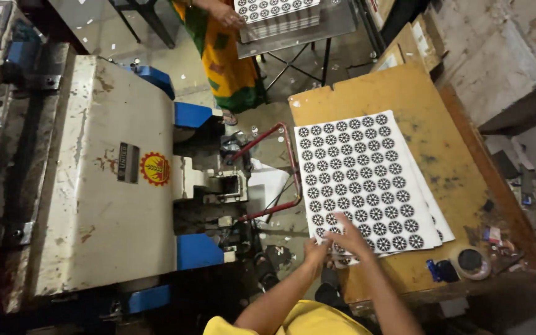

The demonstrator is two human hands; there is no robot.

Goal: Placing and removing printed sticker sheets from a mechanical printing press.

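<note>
Your yellow sleeve [308, 319] fills the bottom edge, and both your forearms reach up to the stack of printed sheets [367, 180] lying on the wooden table [432, 130]. Your right hand [350, 236] is flat on the sheets' near edge, fingers spread. Your left hand [315, 252] grips the near left corner, fingers curled on it. The big cream press [107, 180] sits just left, its red guard bar [274, 170] beside the table. Far off, another person's hand [226, 13] touches a second stack [278, 15].

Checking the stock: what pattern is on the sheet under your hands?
White sheet printed with rows of black round wheel-like motifs; head view.
</note>
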